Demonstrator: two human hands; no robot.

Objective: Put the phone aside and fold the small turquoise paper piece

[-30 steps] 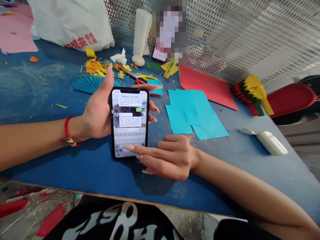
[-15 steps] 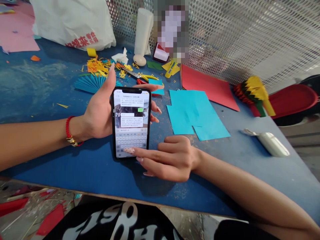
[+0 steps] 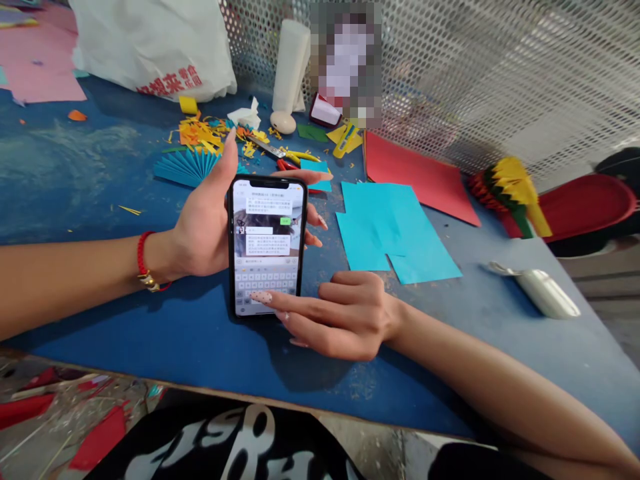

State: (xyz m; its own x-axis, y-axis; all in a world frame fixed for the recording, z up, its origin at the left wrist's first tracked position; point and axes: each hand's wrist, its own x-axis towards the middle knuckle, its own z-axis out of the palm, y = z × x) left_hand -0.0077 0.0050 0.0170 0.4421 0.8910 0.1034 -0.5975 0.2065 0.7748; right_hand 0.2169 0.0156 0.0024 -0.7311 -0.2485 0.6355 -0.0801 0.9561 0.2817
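Observation:
My left hand (image 3: 204,223) is wrapped round a black-edged smartphone (image 3: 269,245), thumb along its left side and fingertips showing past the right edge. A chat with an on-screen keyboard fills the lit display. My right hand (image 3: 350,315) holds nothing; its index finger reaches over the lower keyboard while the other fingers are partly bent. Whether that fingertip presses the glass, I cannot tell. Behind the phone lies a pleated blue paper fan (image 3: 185,167), partly covered by my left hand. Cut light-blue paper sheets (image 3: 395,230) rest to the right of the phone.
Scissors (image 3: 273,148) with red and yellow handles lie among yellow and orange paper scraps (image 3: 203,133). Farther back are a white plastic bag (image 3: 155,47), a white tube (image 3: 291,63) and red paper (image 3: 423,173). A white case (image 3: 550,293) sits at right; the table's front edge is near me.
The view has shifted slightly, so everything appears a little to the right. The row above the keyboard shows fewer entries. My left hand still holds the phone and my right index finger stays over the keys.

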